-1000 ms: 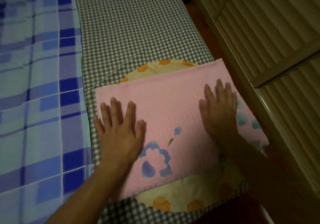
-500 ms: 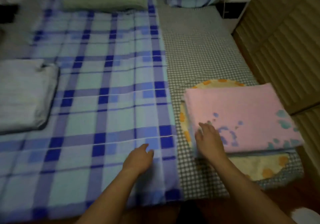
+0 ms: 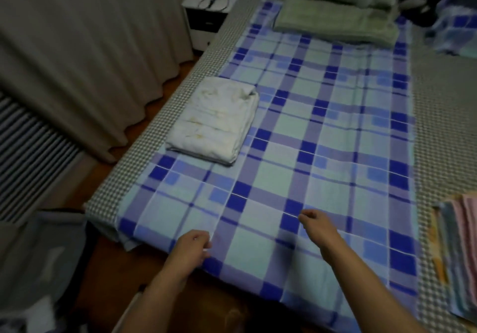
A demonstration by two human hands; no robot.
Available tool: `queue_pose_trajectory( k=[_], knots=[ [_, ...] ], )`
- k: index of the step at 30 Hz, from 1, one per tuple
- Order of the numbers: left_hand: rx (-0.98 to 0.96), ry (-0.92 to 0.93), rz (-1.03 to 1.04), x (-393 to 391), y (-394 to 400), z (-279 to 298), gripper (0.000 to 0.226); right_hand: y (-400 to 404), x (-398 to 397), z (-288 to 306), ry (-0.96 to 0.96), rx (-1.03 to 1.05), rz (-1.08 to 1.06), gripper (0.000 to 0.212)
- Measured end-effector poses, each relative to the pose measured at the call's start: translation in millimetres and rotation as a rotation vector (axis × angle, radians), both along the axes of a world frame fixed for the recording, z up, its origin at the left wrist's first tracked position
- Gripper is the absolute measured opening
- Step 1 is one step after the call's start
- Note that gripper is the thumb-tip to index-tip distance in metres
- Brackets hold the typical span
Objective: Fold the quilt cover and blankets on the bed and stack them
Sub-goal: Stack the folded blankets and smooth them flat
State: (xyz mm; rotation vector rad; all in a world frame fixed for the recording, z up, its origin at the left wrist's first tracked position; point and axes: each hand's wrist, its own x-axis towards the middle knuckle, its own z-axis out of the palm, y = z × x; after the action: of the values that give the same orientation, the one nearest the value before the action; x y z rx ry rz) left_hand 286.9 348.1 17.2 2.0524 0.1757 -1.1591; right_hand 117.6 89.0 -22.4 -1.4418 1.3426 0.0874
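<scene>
Down at the near edge of the bed, both hands hang over the blue plaid sheet (image 3: 322, 136), which is spread flat across most of the mattress. Left hand (image 3: 192, 251) sits right at the near hem with its fingers curled in loosely; it looks like thumb and fingertips might be pinching the fabric edge, but honestly I can't tell if it's got hold of anything. Right hand (image 3: 318, 225) is a bit farther in, over the sheet, fingers also loosely curled and nothing visibly in them. Off at the near right, a folded stack (image 3: 456, 250) with pink, striped and orange layers lies on the checked mattress cover (image 3: 444, 116), just beside the plaid sheet's right edge and cut off by the frame. Farther in on the left side, a folded white blanket (image 3: 216, 121) rests on the plaid sheet near its left edge. At the far end there's a green blanket (image 3: 338, 20) folded up, with a green pillow-ish bundle on top of it. Far right corner has some more blue plaid fabric (image 3: 454, 30) bunched up. Past the bed's far left corner stands a white nightstand (image 3: 206, 15) with cables on it, and grey curtains (image 3: 90, 48) hang down the left side.
</scene>
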Motion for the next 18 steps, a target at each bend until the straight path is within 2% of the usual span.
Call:
queue_pose_trajectory(
  k=[3,7,10,12,16,18],
  knots=[
    [-0.037,0.171,0.105,20.6,4.7,-12.9,0.014,-6.5,32.0,-15.1,0.022,0.059,-0.061,0.008],
    [-0.032,0.253,0.266,61.2,7.0,-24.1,0.019,-15.4,86.4,-14.5,0.046,0.141,-0.104,0.016],
    [-0.103,0.288,0.343,103.5,-5.4,-35.9,0.024,-22.8,136.6,-12.5,0.011,0.22,-0.107,0.008],
    [-0.212,0.34,0.43,120.8,-13.4,-48.9,0.023,-24.2,156.6,-4.8,-0.006,0.235,-0.102,0.01],
    [-0.373,0.495,0.374,185.9,-77.7,-105.8,0.024,-30.2,202.6,-16.6,-0.027,0.267,-0.154,0.01],
    [-0.381,0.495,0.386,228.5,-127.3,-143.6,0.043,-33.1,211.7,-30.7,-0.015,0.26,-0.231,0.009]
  ],
)
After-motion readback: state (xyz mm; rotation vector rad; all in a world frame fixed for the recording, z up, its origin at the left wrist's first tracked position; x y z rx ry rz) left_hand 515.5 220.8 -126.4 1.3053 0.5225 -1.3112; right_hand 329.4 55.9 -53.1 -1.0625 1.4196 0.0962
